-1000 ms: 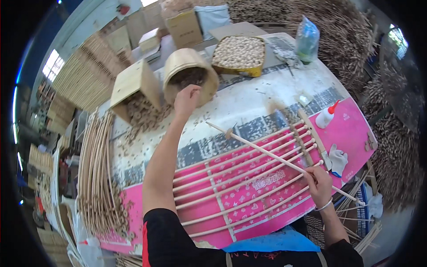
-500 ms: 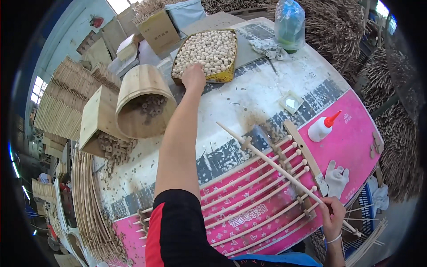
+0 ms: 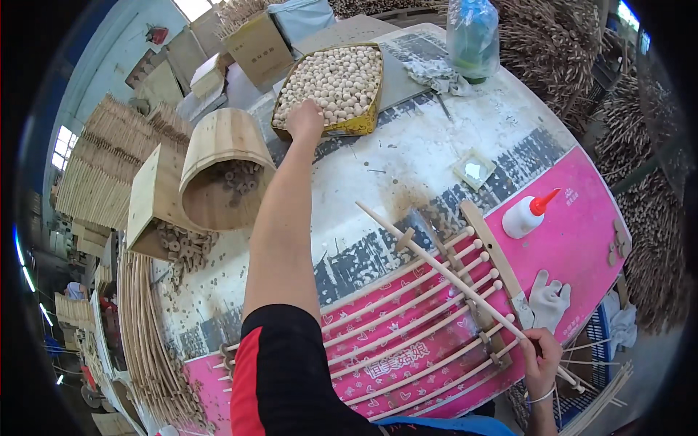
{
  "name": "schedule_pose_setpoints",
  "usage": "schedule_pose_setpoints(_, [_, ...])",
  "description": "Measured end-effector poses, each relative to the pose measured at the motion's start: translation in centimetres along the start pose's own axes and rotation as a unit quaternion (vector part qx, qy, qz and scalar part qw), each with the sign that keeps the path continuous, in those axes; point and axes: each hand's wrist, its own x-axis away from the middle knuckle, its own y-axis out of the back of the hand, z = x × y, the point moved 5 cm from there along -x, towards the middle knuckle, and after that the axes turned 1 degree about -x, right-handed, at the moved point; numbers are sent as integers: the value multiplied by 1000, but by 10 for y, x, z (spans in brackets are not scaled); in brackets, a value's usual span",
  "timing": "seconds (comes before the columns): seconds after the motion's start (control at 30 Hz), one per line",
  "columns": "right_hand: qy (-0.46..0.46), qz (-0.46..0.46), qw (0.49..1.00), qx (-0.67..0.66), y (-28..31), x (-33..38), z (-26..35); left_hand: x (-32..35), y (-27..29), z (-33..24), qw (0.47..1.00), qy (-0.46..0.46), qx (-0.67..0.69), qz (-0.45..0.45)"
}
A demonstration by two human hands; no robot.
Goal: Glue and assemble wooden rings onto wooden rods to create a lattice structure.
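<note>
My left hand [image 3: 305,118] reaches far over the table to the near edge of a yellow box [image 3: 355,127] filled with small round wooden balls [image 3: 334,76]. Its fingers curl down against the balls; their tips, and anything between them, are hidden. At the lower right my right hand [image 3: 542,356] grips a long wooden rod [image 3: 451,280] near its lower end. That rod slants up to the left, tapers to a point, and carries a small wooden ring [image 3: 404,240]. Beneath it lie several parallel rods [image 3: 407,327] with ball ends, resting in notched wooden supports on a pink sheet.
A wooden bucket [image 3: 225,142] and a wooden box [image 3: 151,189], both tipped over, spill wooden rings at left. A red-tipped white glue bottle [image 3: 520,219] and a white glove [image 3: 549,299] lie right. A plastic-wrapped green bottle [image 3: 472,43] stands at the back.
The whole view has shifted slightly. My left hand stays at the box's near edge among the balls, and my right hand keeps its grip on the rod.
</note>
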Motion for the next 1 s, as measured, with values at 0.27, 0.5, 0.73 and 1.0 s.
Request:
schedule_pose_setpoints(0.27, [48,4,999,-12,-5,7,2,48,56,12,957,-46,270,-97])
schedule_pose_setpoints(0.5, [37,75,990,-115,-1,18,-19,254,237,81,715,66,693,-58])
schedule_pose_setpoints(0.73, [169,170,954,-180,-18,22,3,565,394,312,452,138,783,-404])
schedule_pose_setpoints(1.0, [261,233,926,-140,-47,45,26,871,485,329,323,211,595,-705])
